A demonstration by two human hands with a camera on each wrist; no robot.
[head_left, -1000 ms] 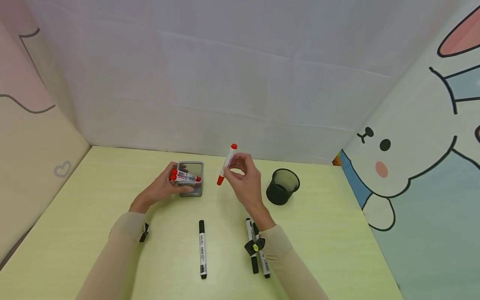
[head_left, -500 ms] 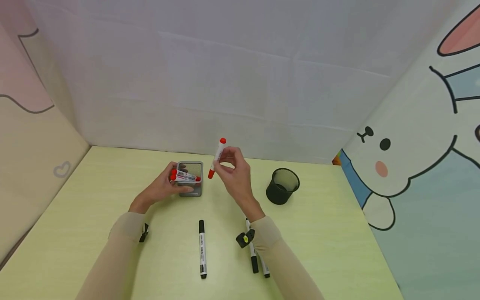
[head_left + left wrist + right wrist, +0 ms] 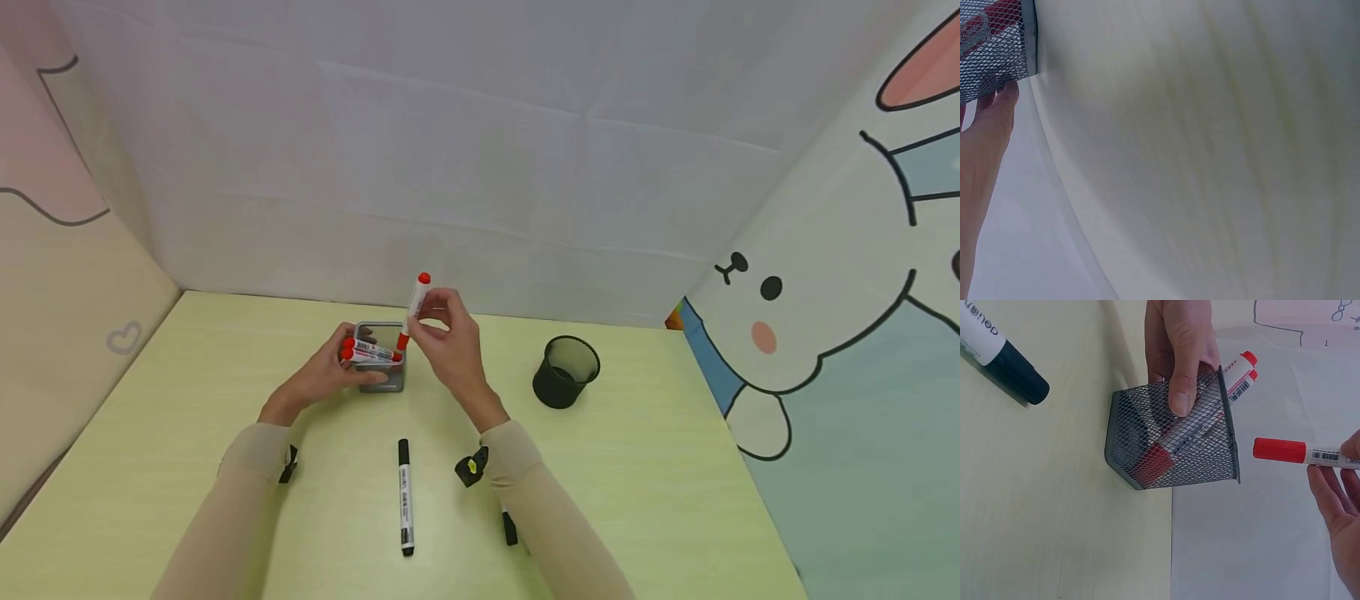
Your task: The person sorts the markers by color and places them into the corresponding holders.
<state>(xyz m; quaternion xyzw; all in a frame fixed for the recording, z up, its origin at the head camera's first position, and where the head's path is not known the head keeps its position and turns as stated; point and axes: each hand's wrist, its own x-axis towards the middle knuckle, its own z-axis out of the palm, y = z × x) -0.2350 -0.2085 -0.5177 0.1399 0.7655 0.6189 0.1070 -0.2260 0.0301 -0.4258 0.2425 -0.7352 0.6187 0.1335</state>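
Observation:
My left hand (image 3: 324, 372) grips the grey mesh holder (image 3: 384, 386) from its left side, thumb across the front; the right wrist view shows the mesh holder (image 3: 1175, 453) with that hand (image 3: 1182, 347) around it. Red-capped markers (image 3: 371, 352) lean inside, their ends poking over the left rim. Between thumb and fingers my right hand (image 3: 453, 346) pinches another red marker (image 3: 417, 304), tilted, its lower red end at the holder's right rim in the head view. In the right wrist view this red marker (image 3: 1279, 450) is apart from the holder's opening.
A round black mesh cup (image 3: 564, 375) stands to the right. One black-capped marker (image 3: 406, 500) lies on the table (image 3: 330, 517) in front. Another black marker (image 3: 509, 528) is partly hidden under my right forearm. A white cloth backdrop (image 3: 465, 167) rises behind the table.
My right hand has moved left with the red marker, from the middle of the table to the mesh holder. My left hand and the holder have stayed in place.

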